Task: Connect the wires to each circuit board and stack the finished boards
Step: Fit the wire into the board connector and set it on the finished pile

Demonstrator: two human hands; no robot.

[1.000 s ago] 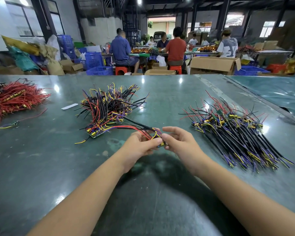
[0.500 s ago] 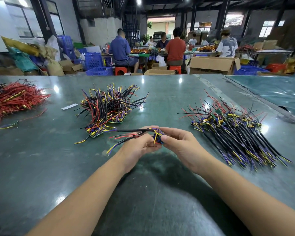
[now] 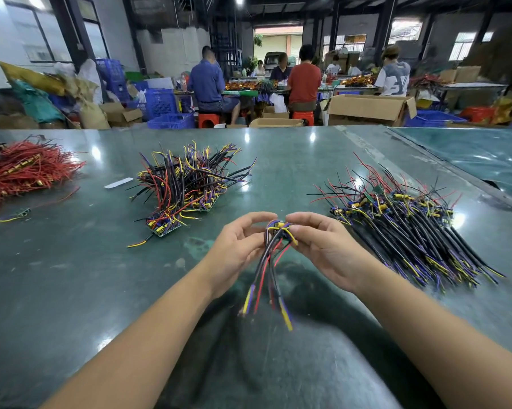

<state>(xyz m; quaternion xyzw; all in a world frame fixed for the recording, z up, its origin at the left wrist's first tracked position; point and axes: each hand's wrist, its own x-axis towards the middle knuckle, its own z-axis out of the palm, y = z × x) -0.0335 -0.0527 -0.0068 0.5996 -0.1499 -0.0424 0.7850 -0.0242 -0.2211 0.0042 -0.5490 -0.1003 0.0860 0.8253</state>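
You pinch the board [image 3: 279, 231] between both hands, left hand [image 3: 237, 249] and right hand [image 3: 322, 246], fingertips curled on its edges above the table [image 3: 71, 290]. Its wires [image 3: 266, 278] hang toward you, likely so the connectors stay reachable. The finished stack [image 3: 186, 190] lies ahead to the left, the unworked pile [image 3: 411, 231] just right; red wires [image 3: 21, 172] sit far left. Nothing blocks your reach.

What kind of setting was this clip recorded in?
Most likely a small electronics assembly workshop. Piles of wired circuit boards lie on a long green worktable, other workers sit at benches behind, and cardboard boxes and blue crates surround them.
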